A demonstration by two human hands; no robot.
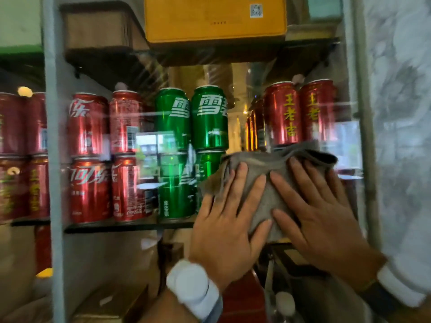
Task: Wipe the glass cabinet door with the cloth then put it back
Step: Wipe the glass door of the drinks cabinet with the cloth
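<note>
grey cloth (268,183) pressed on glass door (149,136) under both flat hands.

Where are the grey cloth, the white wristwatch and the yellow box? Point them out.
grey cloth (263,197), head view, bare fabric between the two hands.
white wristwatch (187,282), head view, face on the left wrist.
yellow box (214,18), head view, front face, top shelf.

Both hands, left hand (227,226) and right hand (319,220), lay flat with fingers spread on a grey cloth (263,183) against the glass door (149,136); stacked drink cans (88,127) stood behind it.
</note>
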